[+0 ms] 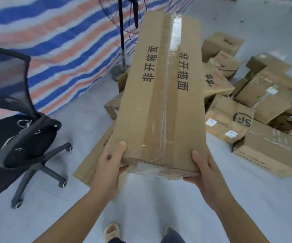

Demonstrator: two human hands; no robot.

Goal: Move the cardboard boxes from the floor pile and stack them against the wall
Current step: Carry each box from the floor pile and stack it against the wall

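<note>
A long taped cardboard box (162, 95) with black printed characters is held up off the floor, its far end pointing away from me. My left hand (111, 163) grips its near left corner, thumb on top and fingers underneath. My right hand (205, 170) grips the near right corner the same way. A pile of several cardboard boxes (247, 106) lies on the floor to the right and behind the held box. Another long box (96, 153) lies on the floor beneath it, partly hidden.
A black mesh office chair (17, 127) on castors stands at the left. A standing fan (124, 32) on a round base is behind the held box. A blue, orange and white striped tarp (54, 41) covers the back left. The floor is pale grey.
</note>
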